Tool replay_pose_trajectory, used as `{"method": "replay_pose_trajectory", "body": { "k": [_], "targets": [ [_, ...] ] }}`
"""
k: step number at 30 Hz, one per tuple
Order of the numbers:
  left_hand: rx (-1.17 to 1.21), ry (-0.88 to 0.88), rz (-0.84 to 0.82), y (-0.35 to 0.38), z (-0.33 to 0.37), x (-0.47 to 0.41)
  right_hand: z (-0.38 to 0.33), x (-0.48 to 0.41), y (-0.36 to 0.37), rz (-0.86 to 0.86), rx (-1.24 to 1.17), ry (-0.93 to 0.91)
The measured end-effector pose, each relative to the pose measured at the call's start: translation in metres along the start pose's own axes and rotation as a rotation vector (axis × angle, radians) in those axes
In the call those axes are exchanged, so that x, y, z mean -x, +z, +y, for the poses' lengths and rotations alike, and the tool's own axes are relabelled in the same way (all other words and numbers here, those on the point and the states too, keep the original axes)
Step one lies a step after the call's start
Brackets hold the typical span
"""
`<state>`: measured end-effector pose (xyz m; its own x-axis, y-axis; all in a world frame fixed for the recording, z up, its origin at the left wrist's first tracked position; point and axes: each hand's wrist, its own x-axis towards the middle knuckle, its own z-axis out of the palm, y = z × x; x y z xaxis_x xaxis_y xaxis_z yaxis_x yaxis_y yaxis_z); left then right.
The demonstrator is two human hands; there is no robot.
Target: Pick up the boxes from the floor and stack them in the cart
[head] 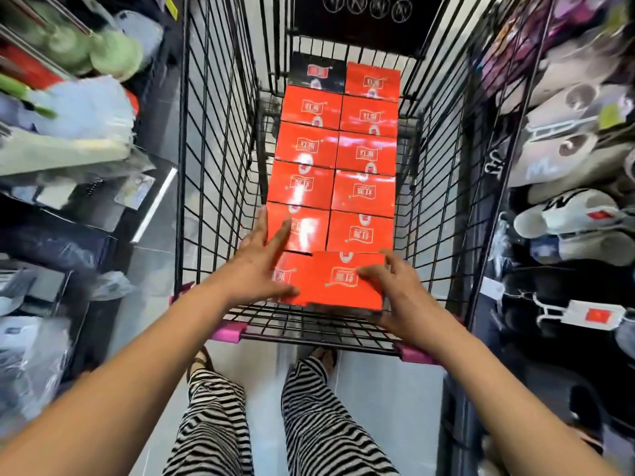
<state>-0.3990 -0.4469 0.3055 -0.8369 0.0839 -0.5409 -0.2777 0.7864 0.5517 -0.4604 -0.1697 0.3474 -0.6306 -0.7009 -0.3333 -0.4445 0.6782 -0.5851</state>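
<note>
A black wire cart [213, 159] holds several flat red boxes [364, 192] laid in two columns, with one black box [316, 72] at the far left end. At the near end, one red box [343, 280] lies slightly askew over the bottom row, overlapping a red box to its left [282, 274]. My right hand [402, 297] grips that askew box at its right edge, thumb on top. My left hand [261, 266] is spread flat with fingers apart, resting on the left-column boxes beside it.
The cart has a pink handle [226, 333] close to my striped trouser legs [213, 413]. Shelves with packaged goods [79, 108] crowd the left side. Racks of slippers and shoes [567, 214] line the right. The aisle floor is pale tile [385, 400].
</note>
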Motion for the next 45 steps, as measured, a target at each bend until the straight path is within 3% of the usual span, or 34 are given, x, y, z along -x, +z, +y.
{"method": "replay_pose_trajectory", "body": {
  "k": [4,8,11,16,20,27,31,34,40,45],
  "targets": [
    [0.024,0.009,0.006,0.003,-0.001,-0.002,0.001,-0.009,0.02,-0.124,0.031,0.287],
    [0.042,-0.064,0.054,0.01,0.0,-0.003,-0.001,-0.015,0.03,0.028,-0.133,0.56],
    [0.129,-0.153,0.057,0.013,-0.002,-0.003,0.003,-0.018,0.025,0.034,-0.354,0.758],
    [0.201,-0.189,0.061,0.01,-0.003,-0.003,0.007,-0.021,0.027,0.108,-0.42,0.66],
    [0.253,-0.188,0.061,0.007,-0.001,-0.003,-0.001,-0.028,0.034,0.036,-0.412,0.584],
    [0.287,-0.193,0.108,0.006,0.004,0.003,-0.002,-0.026,0.035,0.003,-0.412,0.576],
    [0.445,-0.306,0.085,0.004,0.0,0.001,-0.004,-0.026,0.035,-0.006,-0.427,0.597],
    [0.535,-0.285,0.06,0.003,0.001,0.004,-0.006,-0.027,0.034,-0.016,-0.432,0.595],
    [0.492,-0.154,0.117,0.008,0.012,0.009,0.001,-0.024,0.029,-0.013,-0.445,0.582],
    [0.175,-0.174,-0.016,0.014,0.009,0.012,0.001,-0.023,0.034,-0.069,-0.396,0.587]
  ]
}}
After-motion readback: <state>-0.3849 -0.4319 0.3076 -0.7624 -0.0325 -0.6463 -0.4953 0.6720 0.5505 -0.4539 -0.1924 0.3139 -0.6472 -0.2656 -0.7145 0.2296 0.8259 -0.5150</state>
